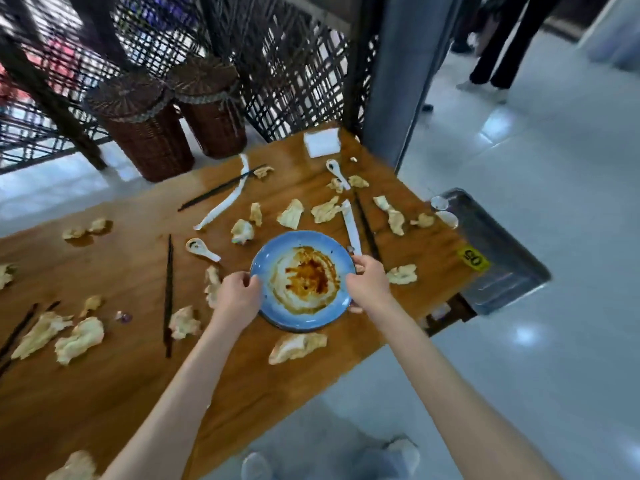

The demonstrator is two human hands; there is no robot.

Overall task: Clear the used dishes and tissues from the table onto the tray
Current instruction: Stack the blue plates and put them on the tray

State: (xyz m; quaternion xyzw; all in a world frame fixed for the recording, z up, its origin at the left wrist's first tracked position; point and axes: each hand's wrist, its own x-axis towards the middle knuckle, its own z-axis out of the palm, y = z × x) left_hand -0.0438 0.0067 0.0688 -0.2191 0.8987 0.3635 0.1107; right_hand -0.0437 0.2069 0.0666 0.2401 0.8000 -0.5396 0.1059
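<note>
Writing shows only on a yellow tag (473, 260), "05", right of the fingers. Left hand (238, 296) and right hand (367, 285) grip one blue plate (302, 280); one tray (498, 251) beyond; two baskets (142, 126).

The left hand (239, 296) and right hand (367, 285) hide parts of the blue plate (304, 282) rim. The desk (121, 393) is cut off at the left edge. The tray (502, 271) lies partly under the desk corner. The background is blurred.
</note>
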